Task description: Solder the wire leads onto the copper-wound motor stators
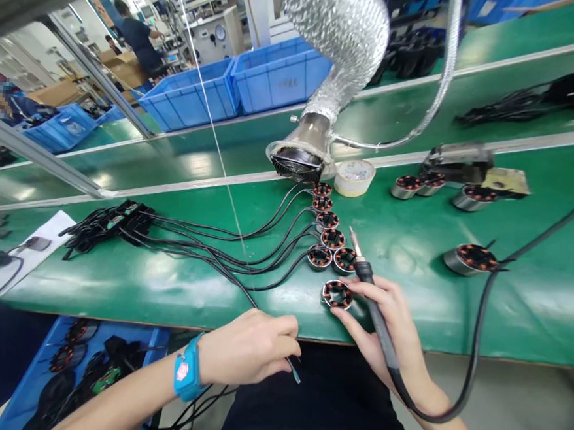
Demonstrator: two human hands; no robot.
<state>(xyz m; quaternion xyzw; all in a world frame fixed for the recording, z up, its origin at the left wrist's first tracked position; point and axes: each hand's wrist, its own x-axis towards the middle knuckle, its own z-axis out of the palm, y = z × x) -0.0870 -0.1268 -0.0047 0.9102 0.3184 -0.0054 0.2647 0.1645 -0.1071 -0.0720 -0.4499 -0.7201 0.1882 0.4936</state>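
My left hand [251,347], with a blue wrist strap [188,368], has its fingers pinched on a black cable, whose thin coloured wire ends [295,371] stick out below the fingertips. Across my right hand [397,321] lies a soldering iron [381,326], its tip pointing up and away from me. The thumb and fingers of that same hand also grip a motor stator [328,295] with copper windings near the table's front edge. Just beyond it stands a row of similar stators [333,238], several with black cables joined to them.
A fume hose [298,153] hangs behind the row, beside a round tub [355,178]. Cables run left to a black bundle [114,222]. More stators [471,258] stand at right, where the iron's cord loops. A blue bin [29,380] sits lower left; people are in the background.
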